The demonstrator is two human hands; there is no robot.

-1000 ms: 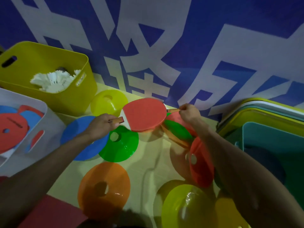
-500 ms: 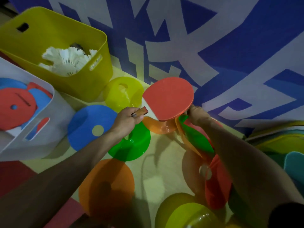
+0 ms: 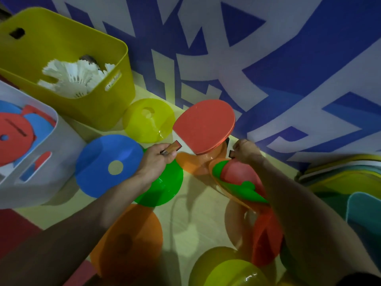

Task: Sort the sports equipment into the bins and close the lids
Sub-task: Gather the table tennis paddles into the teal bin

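Left grip: left hand point(image 3: 154, 162) curled round the wooden handle of the red paddle point(image 3: 204, 124), centre of the frame.
Right grip: right hand point(image 3: 246, 150) pinches a small dark end point(image 3: 231, 154) just right of the blade; what it belongs to is unclear.
Paddle: smooth red rubber face, rounded blade, raised between both hands.
Writing: blue banner point(image 3: 288, 65) behind, with large white characters, cropped and unreadable.
Yellow bin point(image 3: 103, 104): upper left, glossy plastic, slot handles, white feather shuttlecocks point(image 3: 74, 76) inside.
White bin point(image 3: 51, 162): left edge, red and blue paddles point(image 3: 14, 135) inside.
Cones: shiny plastic discs with centre holes on the pale floor point(image 3: 195, 213): blue cone point(image 3: 99, 162), green cone point(image 3: 165, 188), yellow cone point(image 3: 148, 120), orange cone point(image 3: 127, 240).
Lids point(image 3: 350, 178): stacked at the right edge, yellow and teal.
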